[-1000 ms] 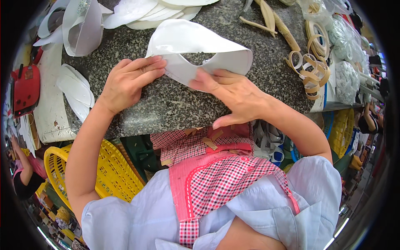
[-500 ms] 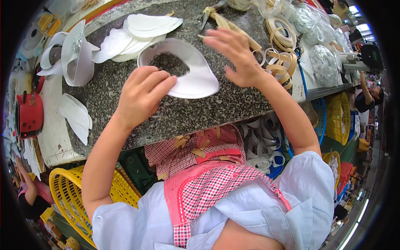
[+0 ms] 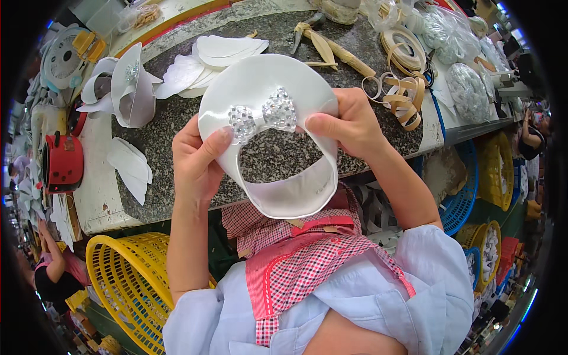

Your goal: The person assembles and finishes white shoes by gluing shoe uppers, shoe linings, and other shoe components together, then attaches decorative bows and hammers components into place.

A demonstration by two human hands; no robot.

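A glossy white shoe upper (image 3: 266, 77) is held up over the near edge of the stone-topped bench, its opening turned towards me. A silvery rhinestone bow (image 3: 278, 111) decorates its front above the opening. My left hand (image 3: 199, 158) grips the left side, thumb on the front beside the bow. On the other side my right hand (image 3: 352, 125) pinches the edge, thumb on the face and fingers hidden behind. Behind the upper lies a pile of flat white pieces (image 3: 231, 50). More white pieces (image 3: 130, 170) are stacked to the left.
Finished-looking white uppers (image 3: 135, 89) stand at the back left, near a red box-shaped device (image 3: 64, 163). A hammer (image 3: 340, 53) lies at the back, with tan strip coils (image 3: 402, 50) to its right. A yellow basket (image 3: 127, 278) stands below the bench; other people work at both sides.
The upper has been turned over and raised towards me, showing its bow. My right hand, earlier open and off the upper, now grips its right side; my left hand has changed its hold.
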